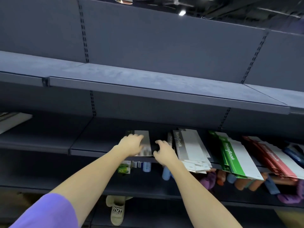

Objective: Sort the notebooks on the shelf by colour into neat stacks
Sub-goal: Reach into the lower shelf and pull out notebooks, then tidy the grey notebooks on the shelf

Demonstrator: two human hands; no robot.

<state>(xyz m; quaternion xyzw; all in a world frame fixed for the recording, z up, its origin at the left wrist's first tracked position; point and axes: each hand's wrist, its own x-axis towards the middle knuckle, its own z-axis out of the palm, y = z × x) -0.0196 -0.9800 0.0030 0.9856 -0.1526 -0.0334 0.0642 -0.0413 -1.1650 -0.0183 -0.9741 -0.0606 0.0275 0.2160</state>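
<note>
The left hand (131,144) rests flat on a grey notebook (144,143) on the shelf (85,143); the right hand (162,151), fingers loosely curled, holds nothing just right of it. Further right, grey stack (190,148), green stack (233,157) and red stack (269,160) overhang the shelf edge; a careless nudge could spill them.

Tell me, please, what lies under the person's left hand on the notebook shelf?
The left hand rests on a grey notebook lying flat near the shelf edge. The hand covers the notebook's left part, so whether more notebooks lie beneath cannot be seen.
</note>
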